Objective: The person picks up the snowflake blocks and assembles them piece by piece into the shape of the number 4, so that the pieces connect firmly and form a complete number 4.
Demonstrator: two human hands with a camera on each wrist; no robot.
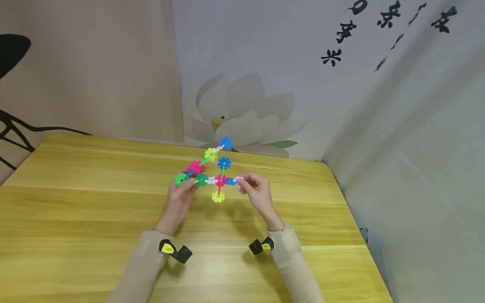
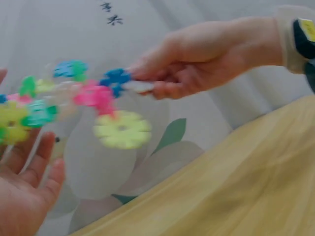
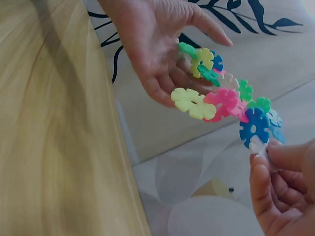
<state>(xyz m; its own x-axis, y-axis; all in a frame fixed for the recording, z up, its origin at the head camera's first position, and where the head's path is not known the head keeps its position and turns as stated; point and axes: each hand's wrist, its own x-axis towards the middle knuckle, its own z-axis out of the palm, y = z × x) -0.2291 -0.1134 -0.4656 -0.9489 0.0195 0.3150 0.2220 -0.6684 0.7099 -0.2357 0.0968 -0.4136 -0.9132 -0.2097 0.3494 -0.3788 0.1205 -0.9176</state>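
A chain of interlocking snowflake discs [image 1: 220, 181] in pink, blue, green, yellow and white is held up above the table. My right hand [image 1: 257, 191] pinches the white disc [image 3: 258, 146] at one end between thumb and forefinger. That white disc meets a blue disc [image 3: 254, 127]. At the other end, my left hand [image 1: 179, 198] supports the green and pink discs on its fingers, and its thumb stands apart from them in the right wrist view. A yellow disc [image 2: 122, 130] hangs below the pink centre. From the left end, a branch slants up to a blue disc [image 1: 226, 142].
The wooden table [image 1: 94, 210] stretches beneath both hands. Behind it hangs a pale curtain [image 1: 242, 50] with a printed lotus and dark characters. A black metal frame [image 1: 15, 130] stands at the far left. Black cameras [image 1: 184, 254] are strapped to both wrists.
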